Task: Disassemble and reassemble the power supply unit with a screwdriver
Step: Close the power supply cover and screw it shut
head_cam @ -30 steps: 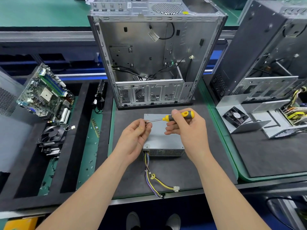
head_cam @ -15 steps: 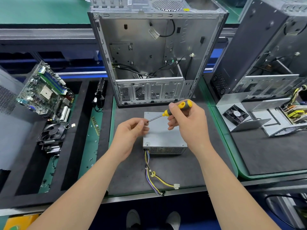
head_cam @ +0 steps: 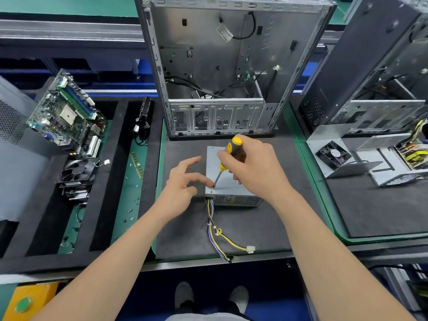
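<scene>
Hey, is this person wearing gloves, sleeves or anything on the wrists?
No. The left hand and right hand are gloveless, with no ring showing. Both forearms are uncovered as far as the view reaches: no sleeve, watch or strap.

matt grey metal power supply unit [head_cam: 231,179] on dull felt-like mat [head_cam: 266,223] (screwdriver [head_cam: 228,158] handle glossy plastic).

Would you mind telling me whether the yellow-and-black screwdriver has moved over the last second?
Yes. The yellow-and-black screwdriver has swung from nearly level to steep, its tip dropping from the far-left edge of the grey metal power supply box to its near-left corner.
</scene>
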`<state>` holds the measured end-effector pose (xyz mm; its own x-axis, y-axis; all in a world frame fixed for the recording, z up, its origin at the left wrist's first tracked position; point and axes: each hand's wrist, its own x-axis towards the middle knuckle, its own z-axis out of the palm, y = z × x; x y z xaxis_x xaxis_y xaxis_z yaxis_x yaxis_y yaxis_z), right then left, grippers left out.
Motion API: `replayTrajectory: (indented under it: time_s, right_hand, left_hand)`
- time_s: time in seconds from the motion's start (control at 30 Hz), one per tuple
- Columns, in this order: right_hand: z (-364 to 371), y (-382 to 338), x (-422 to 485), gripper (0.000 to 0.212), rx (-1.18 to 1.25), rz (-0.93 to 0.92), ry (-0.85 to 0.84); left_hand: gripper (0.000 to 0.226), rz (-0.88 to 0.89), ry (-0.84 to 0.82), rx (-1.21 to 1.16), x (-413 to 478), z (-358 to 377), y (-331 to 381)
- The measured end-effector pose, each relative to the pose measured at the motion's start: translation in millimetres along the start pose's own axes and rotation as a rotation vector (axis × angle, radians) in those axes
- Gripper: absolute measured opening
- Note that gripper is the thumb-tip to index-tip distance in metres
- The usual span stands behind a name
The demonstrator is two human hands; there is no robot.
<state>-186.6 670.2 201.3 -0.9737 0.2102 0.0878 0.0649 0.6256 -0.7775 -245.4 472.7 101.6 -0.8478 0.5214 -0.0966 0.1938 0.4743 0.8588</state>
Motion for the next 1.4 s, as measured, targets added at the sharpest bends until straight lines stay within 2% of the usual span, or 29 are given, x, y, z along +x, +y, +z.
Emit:
replayTrajectory:
  time_s: [0.5,0.6,0.67,0.73,0.83,0.87,0.93,0.97,1.03,1.1,1.17,1.23,1.3,1.33,1.4]
  right_hand:
    - [2.5,-8.3,-8.2,0.024,-0.054,-0.043,-0.081]
    - [-0.9,-10.7,-10.3,0.021,-0.070,-0.118,-0.149]
    - [-5.2,-12.9,-9.7,0.022,-0.069,-0.132,-0.188]
    - [-4.9,-15.9,-9.1,0.035,-0.100,-0.102,-0.178]
    - [1.9,-22.0,-7.8,0.049,-0.232,-0.090,-0.058]
    - [2.8,-23.3,-7.4,0.046,-0.276,-0.108,-0.021]
    - [-0.3,-27.9,-8.6,0.023,-0.244,-0.209,-0.023]
    - [-4.2,-30.8,-9.3,0.016,-0.177,-0.283,-0.078]
    - [-10.0,-33.1,-9.4,0.015,-0.081,-0.415,-0.221]
    - [-10.9,-34.4,-7.9,0.004,-0.179,-0.476,-0.231]
    - [-4.7,-32.9,-5.1,0.025,-0.293,-0.426,-0.082]
    - [2.2,-35.8,-3.0,0.051,-0.368,-0.283,0.047]
    - [10.5,-41.3,-4.1,0.068,-0.480,-0.200,0.148]
    - [12.9,-44.0,-4.8,0.069,-0.531,-0.206,0.166]
    - [11.3,-48.9,-5.6,0.054,-0.526,-0.255,0.076]
  left_hand:
    - [0.074,0.070,0.006,-0.007,-12.8,0.2,-2.0]
    - [0.059,0.122,0.050,0.028,-14.6,0.0,-3.0]
    - [0.037,0.180,0.113,0.056,-14.8,2.6,-2.5]
    - [0.015,0.235,0.155,0.084,-12.3,6.3,1.2]
    - [0.015,0.270,0.190,0.127,-5.7,10.6,5.5]
    - [0.015,0.289,0.195,0.136,-4.4,11.1,5.3]
    - [0.014,0.331,0.199,0.153,-4.2,12.1,3.0]
    - [0.014,0.339,0.205,0.152,-4.8,12.7,1.9]
    - [0.014,0.329,0.220,0.145,-6.0,13.5,1.6]
    - [0.014,0.306,0.228,0.155,-6.5,13.9,3.1]
    - [0.015,0.291,0.244,0.164,-7.7,14.6,4.9]
    - [0.018,0.273,0.257,0.132,-8.6,14.8,6.5]
    - [0.023,0.245,0.249,0.120,-8.2,14.4,9.7]
    - [0.023,0.235,0.245,0.130,-7.7,13.7,11.3]
    - [0.019,0.265,0.234,0.162,-5.6,11.9,12.7]
